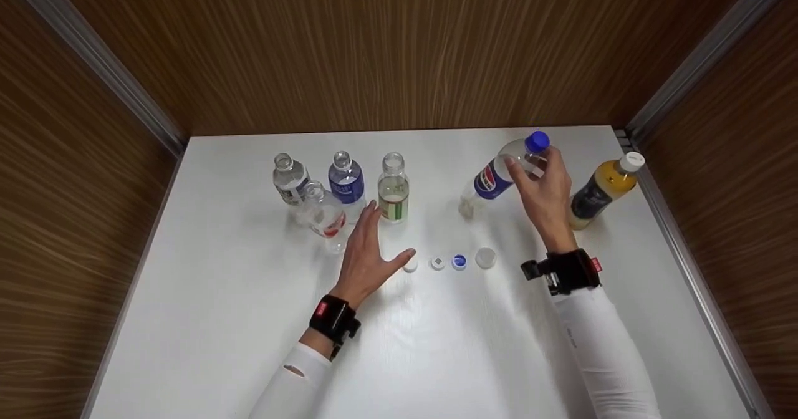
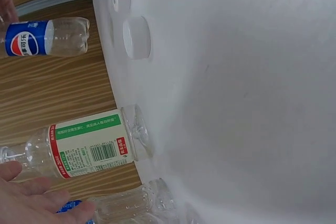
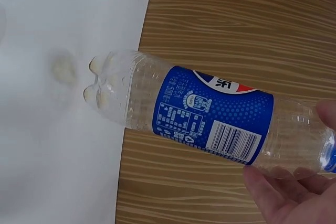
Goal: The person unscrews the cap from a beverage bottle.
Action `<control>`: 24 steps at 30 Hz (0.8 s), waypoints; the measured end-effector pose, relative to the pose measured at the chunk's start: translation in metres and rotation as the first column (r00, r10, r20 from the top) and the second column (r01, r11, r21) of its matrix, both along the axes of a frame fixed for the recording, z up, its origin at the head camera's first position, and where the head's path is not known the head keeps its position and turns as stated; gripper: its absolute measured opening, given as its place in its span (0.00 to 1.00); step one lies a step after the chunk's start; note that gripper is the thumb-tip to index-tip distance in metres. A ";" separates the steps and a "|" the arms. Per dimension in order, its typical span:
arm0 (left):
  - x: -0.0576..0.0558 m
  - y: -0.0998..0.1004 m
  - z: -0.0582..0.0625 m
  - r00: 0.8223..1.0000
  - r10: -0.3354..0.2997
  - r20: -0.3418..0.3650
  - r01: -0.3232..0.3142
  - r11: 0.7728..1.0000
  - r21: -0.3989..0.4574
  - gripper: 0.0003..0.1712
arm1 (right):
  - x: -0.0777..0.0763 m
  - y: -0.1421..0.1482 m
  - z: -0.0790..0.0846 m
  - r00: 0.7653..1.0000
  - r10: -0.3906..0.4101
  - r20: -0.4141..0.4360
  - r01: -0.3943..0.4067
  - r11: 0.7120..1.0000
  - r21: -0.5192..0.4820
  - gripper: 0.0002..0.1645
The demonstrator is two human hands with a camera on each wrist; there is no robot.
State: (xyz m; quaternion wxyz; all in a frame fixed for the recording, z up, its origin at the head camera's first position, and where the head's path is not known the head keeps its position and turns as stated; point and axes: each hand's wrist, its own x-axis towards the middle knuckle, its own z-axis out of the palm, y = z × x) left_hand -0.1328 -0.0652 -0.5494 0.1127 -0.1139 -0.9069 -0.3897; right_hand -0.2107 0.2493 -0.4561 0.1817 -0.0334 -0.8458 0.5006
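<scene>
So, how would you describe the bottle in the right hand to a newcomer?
Over the white table, toward its right side, find the right hand. It holds the clear bottle with a blue label; only this one has a blue cap.

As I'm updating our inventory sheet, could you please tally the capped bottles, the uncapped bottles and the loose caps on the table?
Capped bottles: 2
Uncapped bottles: 4
Loose caps: 4
Total: 10

The Pepsi bottle [image 3: 212, 116] is glossy plastic, the tabletop [image 1: 212, 307] smooth
</scene>
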 end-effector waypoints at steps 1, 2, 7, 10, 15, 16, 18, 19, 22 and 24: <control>0.000 0.000 0.000 1.000 0.000 0.000 0.000 1.000 0.001 0.58 | 0.003 -0.001 -0.001 1.000 0.003 -0.012 -0.003 1.000 -0.007 0.40; 0.000 -0.001 0.001 1.000 0.000 -0.001 0.000 1.000 0.005 0.58 | 0.005 -0.002 -0.003 1.000 0.009 -0.030 -0.010 1.000 -0.018 0.39; 0.000 -0.001 0.001 1.000 -0.005 0.007 0.005 1.000 0.023 0.59 | 0.017 -0.008 -0.007 0.994 0.057 -0.094 -0.062 0.997 -0.053 0.35; -0.001 -0.001 0.001 1.000 -0.010 0.005 0.010 1.000 0.027 0.59 | 0.023 -0.013 -0.008 0.989 0.097 -0.111 -0.106 0.991 -0.076 0.34; -0.001 0.000 0.003 1.000 -0.016 -0.018 0.017 1.000 0.020 0.59 | 0.030 -0.021 -0.011 0.982 0.142 -0.125 -0.153 0.984 -0.087 0.32; -0.001 0.000 0.003 1.000 -0.019 -0.021 0.019 1.000 0.019 0.59 | 0.032 -0.022 -0.012 0.982 0.146 -0.123 -0.157 0.984 -0.086 0.31; -0.001 0.000 0.004 0.999 -0.021 -0.027 0.022 1.000 0.014 0.59 | 0.034 -0.026 -0.012 0.981 0.153 -0.119 -0.163 0.983 -0.084 0.30; -0.001 0.000 0.004 0.999 -0.023 -0.029 0.023 1.000 0.013 0.59 | 0.035 -0.027 -0.013 0.981 0.156 -0.116 -0.166 0.983 -0.082 0.30; -0.001 0.001 0.004 0.999 -0.022 -0.034 0.022 1.000 0.008 0.59 | 0.038 -0.032 -0.015 0.980 0.165 -0.110 -0.175 0.981 -0.085 0.30; -0.001 0.001 0.004 0.999 -0.021 -0.031 0.021 1.000 0.003 0.60 | 0.040 -0.035 -0.016 0.979 0.172 -0.106 -0.181 0.979 -0.088 0.30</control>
